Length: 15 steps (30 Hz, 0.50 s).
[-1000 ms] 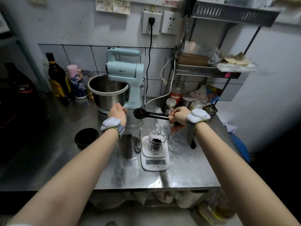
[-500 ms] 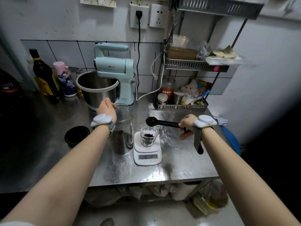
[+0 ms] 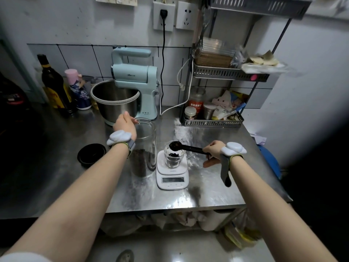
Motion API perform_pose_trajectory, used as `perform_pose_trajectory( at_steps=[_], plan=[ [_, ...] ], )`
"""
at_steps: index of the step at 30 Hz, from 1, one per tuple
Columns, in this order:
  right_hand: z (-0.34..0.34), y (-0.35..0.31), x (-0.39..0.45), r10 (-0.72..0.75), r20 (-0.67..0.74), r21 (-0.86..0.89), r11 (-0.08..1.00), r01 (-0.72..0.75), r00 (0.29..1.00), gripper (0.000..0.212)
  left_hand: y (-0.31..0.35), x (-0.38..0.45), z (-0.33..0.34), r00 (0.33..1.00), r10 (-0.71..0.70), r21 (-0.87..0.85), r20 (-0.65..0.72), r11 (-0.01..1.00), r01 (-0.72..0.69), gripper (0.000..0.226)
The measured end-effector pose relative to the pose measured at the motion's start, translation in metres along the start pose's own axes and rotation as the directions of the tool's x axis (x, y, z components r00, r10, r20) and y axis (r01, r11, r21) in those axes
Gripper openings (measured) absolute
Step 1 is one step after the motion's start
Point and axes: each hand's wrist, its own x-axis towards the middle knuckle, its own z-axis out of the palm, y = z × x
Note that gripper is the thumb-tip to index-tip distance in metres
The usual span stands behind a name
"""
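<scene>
The left hand (image 3: 125, 125) gripped the rim of the jar (image 3: 145, 148). Between the hands, the scoop (image 3: 175, 145) hovered over the glass cup (image 3: 173, 159) on the scale (image 3: 172, 173) (some beans already inside). The right hand (image 3: 213, 150) pinched the scoop's handle; a slow tilt would best meter the beans.

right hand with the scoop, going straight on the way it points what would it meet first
The right hand points left along the scoop, its bowl above the small glass. Straight on it would probably meet the tall jar first, though the glass rim may be in line; depth unclear.
</scene>
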Motion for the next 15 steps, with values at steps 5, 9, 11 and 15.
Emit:
perform_pose_trajectory(
  at_steps=[5,9,11,15],
  plan=[
    [0.001,0.004,-0.011,0.003,0.032,0.08,0.997,-0.006,0.999,0.018,0.0,-0.001,0.0,1.0,-0.001,-0.009,0.004,1.0,0.001,0.034],
    [0.002,0.01,-0.008,0.0,0.027,0.166,0.986,-0.004,1.0,0.02,0.002,-0.002,-0.001,1.0,0.01,0.023,-0.006,1.0,-0.01,0.033],
    [0.002,0.009,-0.009,-0.007,0.015,0.182,0.983,0.004,1.0,0.019,0.001,-0.001,0.0,1.0,0.011,0.022,-0.002,1.0,-0.011,0.036],
    [-0.001,0.009,-0.013,0.0,0.012,0.222,0.975,-0.003,1.0,0.019,0.0,0.0,-0.001,1.0,0.018,0.04,-0.001,0.999,-0.017,0.035]
  ],
)
